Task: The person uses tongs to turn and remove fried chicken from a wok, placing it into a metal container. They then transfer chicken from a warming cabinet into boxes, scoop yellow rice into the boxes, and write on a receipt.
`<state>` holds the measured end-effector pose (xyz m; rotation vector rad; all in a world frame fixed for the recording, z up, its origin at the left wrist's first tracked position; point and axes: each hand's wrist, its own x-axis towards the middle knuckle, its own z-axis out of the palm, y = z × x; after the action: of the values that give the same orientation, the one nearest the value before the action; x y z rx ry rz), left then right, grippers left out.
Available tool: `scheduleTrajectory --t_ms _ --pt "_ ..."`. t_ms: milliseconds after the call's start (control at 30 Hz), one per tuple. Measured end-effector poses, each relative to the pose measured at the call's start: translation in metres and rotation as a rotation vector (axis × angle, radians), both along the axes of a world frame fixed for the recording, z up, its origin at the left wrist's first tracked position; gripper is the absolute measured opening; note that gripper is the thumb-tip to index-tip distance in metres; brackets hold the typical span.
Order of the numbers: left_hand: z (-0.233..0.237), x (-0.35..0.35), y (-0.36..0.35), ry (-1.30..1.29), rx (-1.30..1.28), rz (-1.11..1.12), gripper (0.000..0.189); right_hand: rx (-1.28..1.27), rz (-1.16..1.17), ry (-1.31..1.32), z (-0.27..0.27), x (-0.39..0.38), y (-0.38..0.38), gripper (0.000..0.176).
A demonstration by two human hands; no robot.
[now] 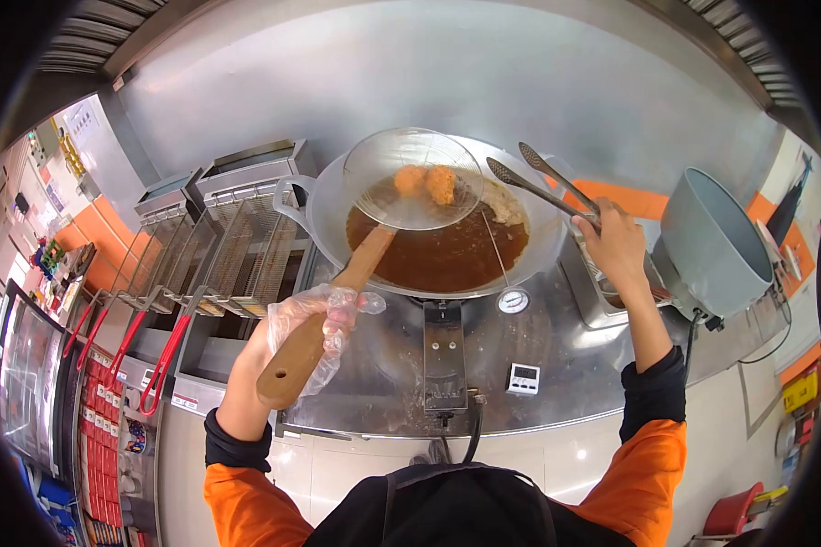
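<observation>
My left hand (316, 330), in a clear plastic glove, is closed round the wooden handle of a round wire-mesh skimmer (383, 173). Two fried, orange-brown pieces of food (441, 184) rest in its mesh above the wok. In my bare right hand (614, 239) is a pair of metal tongs (547, 182), its tips apart with nothing between them, over the wok's right rim. Below lies a large wok (327, 205) of brown oil (429, 260), with pale froth at its right side. A dial thermometer (513, 300) leans on the front rim, its stem in the oil.
Wire fryer baskets (254, 251) with red handles (166, 360) stand left of the wok. A white digital timer (523, 379) sits on the steel counter (374, 383). To the right are a metal tray (593, 283) and a large grey pot (711, 237).
</observation>
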<state>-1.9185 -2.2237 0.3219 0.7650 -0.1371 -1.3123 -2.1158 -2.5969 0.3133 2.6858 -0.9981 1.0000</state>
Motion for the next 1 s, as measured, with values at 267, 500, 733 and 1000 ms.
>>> scheduleTrajectory --t_ms 267,500,733,1000 --pt "0.014 0.007 0.011 -0.022 -0.098 -0.022 0.028 0.018 -0.009 0.024 -0.018 -0.034 0.023 0.038" --pt "0.047 0.002 0.004 0.054 -0.11 -0.049 0.027 -0.038 -0.035 -0.072 -0.024 -0.059 0.032 0.039" --pt "0.041 -0.021 -0.001 -0.033 -0.103 -0.038 0.027 -0.037 0.005 -0.058 -0.031 -0.078 0.031 0.04" --pt "0.032 -0.065 -0.035 0.108 -0.101 0.031 0.03 0.009 0.13 -0.087 -0.037 -0.097 -0.009 0.039"
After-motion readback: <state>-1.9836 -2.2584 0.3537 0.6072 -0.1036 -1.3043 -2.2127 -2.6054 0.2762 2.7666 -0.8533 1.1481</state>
